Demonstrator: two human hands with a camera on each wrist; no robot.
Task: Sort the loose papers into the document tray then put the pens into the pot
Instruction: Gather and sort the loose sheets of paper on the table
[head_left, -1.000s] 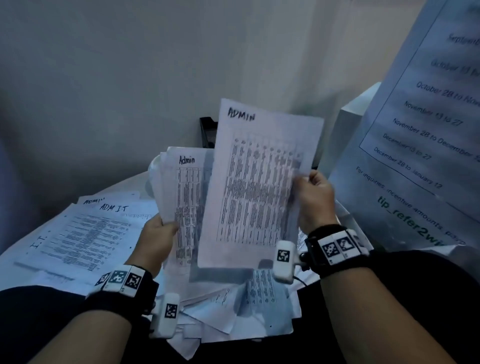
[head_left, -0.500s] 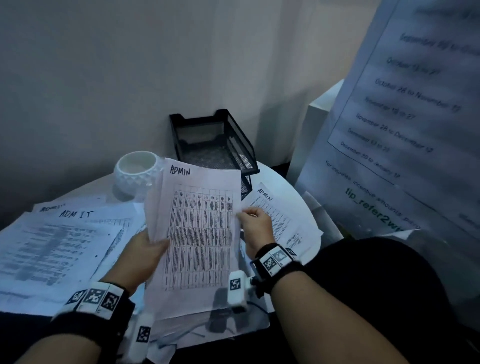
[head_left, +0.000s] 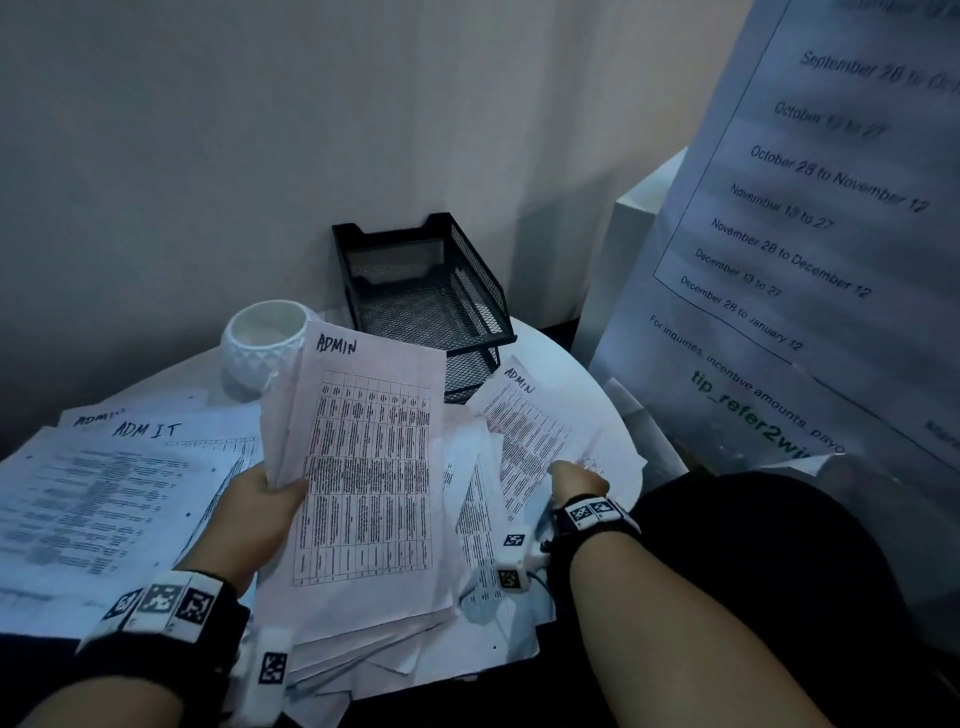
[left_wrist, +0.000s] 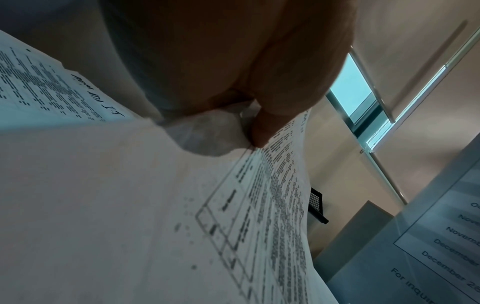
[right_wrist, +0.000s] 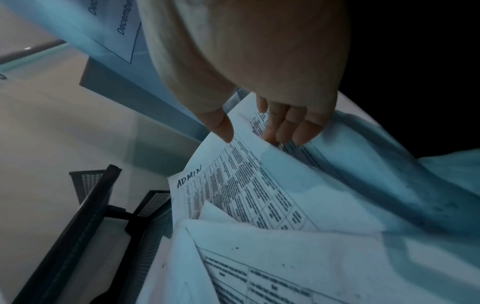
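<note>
Far left on the worktop (head_left: 566, 364): a spread of printed sheets, the top one marked "ADM IT" (head_left: 104, 483). Behind it, a white pot (head_left: 262, 340) stands upright, near the wall.

The left hand (head_left: 260, 512) holds a sheaf (head_left: 363, 478) headed "ADMIN", raised and tilted above the pile; thumb pressed on the front face, fingers hidden behind the paper. The wrist view shows the thumb (left_wrist: 262, 127) clamping the edge.

Centre rear: a black mesh tray (head_left: 426, 291), two tiers, upper tier bare, just beyond the sheaf's top edge.

The right hand (head_left: 576, 480) is low, on a loose "ADMIN" sheet (head_left: 535, 421) lying right of the sheaf and reaching the tray's lower tier. Its fingers (right_wrist: 291, 127) lie on the sheet with the thumb spread apart; whether they pinch the paper cannot be told.

Far right: a large printed notice (head_left: 810, 234) of dates.
</note>
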